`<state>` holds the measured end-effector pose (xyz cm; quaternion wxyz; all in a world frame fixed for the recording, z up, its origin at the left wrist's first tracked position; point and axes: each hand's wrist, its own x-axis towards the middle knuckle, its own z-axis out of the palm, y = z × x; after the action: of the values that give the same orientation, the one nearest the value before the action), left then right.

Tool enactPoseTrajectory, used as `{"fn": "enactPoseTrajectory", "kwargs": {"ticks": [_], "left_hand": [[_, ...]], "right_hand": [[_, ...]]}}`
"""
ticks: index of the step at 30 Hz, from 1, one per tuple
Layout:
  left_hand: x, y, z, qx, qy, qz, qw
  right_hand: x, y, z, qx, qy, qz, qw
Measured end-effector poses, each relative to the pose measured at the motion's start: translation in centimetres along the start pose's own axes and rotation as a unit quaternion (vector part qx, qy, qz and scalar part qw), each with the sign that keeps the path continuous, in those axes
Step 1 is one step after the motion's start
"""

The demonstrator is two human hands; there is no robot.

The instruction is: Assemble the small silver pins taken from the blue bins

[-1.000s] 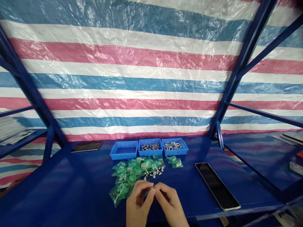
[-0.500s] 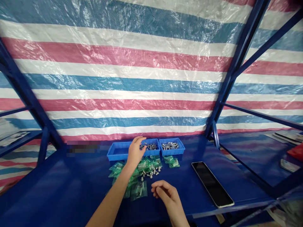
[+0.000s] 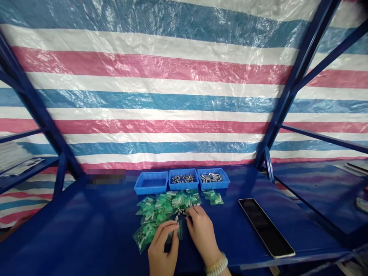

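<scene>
Head view: a sheet striped in red, white and blue (image 3: 172, 82) fills most of what I see, hanging behind a dark blue table (image 3: 92, 230) between slanting blue posts (image 3: 40, 111). Taking twelve o'clock as straight away from the person, three blue trays stand in a row there: the left tray (image 3: 151, 190), the middle tray (image 3: 183, 187) and the right tray (image 3: 215, 186), the last two holding small metal pieces. Nearer lies a spread of green bags (image 3: 156, 207), running from nine to twelve o'clock of the left fingertips, with two more just in front of the right tray. A phone (image 3: 266, 228) rests at three o'clock of the right hand, well apart from it.

The right hand (image 3: 201, 230) reaches towards eleven o'clock, its bent fingers at the edge of some loose metal parts; I can't tell whether they have grasped one. The left hand (image 3: 163, 245) points to one o'clock, thumb and forefinger drawn close together, what's between them too small to make out. On the right wrist sits a pale beaded bracelet (image 3: 219, 265). Smallest, the loose metal parts (image 3: 179, 211) lie at twelve o'clock from the left fingertips.
</scene>
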<state>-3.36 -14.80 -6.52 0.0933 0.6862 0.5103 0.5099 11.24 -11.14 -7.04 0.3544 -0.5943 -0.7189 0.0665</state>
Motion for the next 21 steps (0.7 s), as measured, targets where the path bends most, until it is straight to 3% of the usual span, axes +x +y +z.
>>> {"fn": "enactPoseTrajectory", "kwargs": {"ticks": [5,8,11,16,18,21], "left_hand": [[-0.1,0.0,0.1,-0.022,0.015,0.002,1.000],[0.1,0.5,-0.1,-0.038,0.022,0.001,0.999],[0.3,1.1,-0.2,-0.059,0.013,-0.015,0.998],[0.5,2.0,-0.1,-0.147,-0.018,-0.074,0.986],[0.4,2.4,-0.2,-0.196,-0.028,-0.100,0.975],[0.5,3.1,-0.3,-0.251,-0.046,-0.130,0.958]], "right_hand": [[-0.1,0.3,0.4,0.006,0.007,0.009,1.000],[-0.4,0.6,-0.1,0.092,0.016,0.024,0.995],[-1.1,0.1,-1.1,0.255,0.019,0.059,0.965],[-2.5,-1.7,-3.5,0.462,0.034,0.130,0.877],[-2.8,-2.1,-4.4,0.477,0.040,0.133,0.868],[-2.9,-2.5,-5.4,0.463,0.051,0.113,0.878]]}}
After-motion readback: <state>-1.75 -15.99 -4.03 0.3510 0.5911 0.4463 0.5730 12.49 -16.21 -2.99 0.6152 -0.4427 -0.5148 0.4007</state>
